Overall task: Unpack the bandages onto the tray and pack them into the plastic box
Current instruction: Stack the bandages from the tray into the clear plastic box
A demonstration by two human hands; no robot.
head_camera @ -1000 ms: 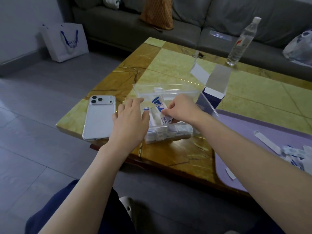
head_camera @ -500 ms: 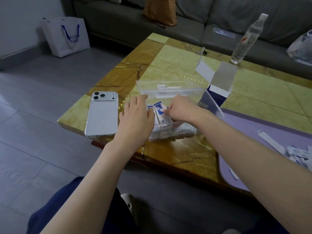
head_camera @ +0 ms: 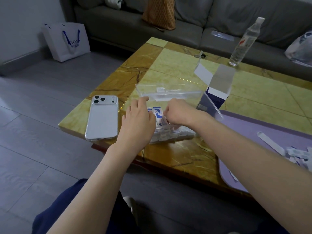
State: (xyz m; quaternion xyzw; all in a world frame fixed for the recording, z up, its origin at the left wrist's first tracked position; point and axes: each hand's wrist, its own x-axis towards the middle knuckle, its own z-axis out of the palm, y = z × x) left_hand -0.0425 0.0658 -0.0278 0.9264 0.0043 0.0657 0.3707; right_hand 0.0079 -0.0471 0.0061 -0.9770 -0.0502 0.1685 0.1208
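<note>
While my left hand (head_camera: 138, 121) lies flat with straight fingers against the left end of the clear plastic box (head_camera: 175, 134) at frame centre, my right hand (head_camera: 179, 114) pinches the blue-and-white bandages (head_camera: 159, 116) standing inside it. Loose bandages (head_camera: 297, 153) lie on the purple tray (head_camera: 253, 129) at lower right.

Polished, veined stone worktop (head_camera: 177, 71), glossy. Clear hard plastic box (head_camera: 177, 134) near the front edge, packed with paper-wrapped bandages (head_camera: 160, 118). Smooth silver phone (head_camera: 103, 117) in a glossy transparent case by the left corner. Matt cardboard carton (head_camera: 219, 85); matt lilac plastic tray (head_camera: 253, 132) at the right edge.
</note>
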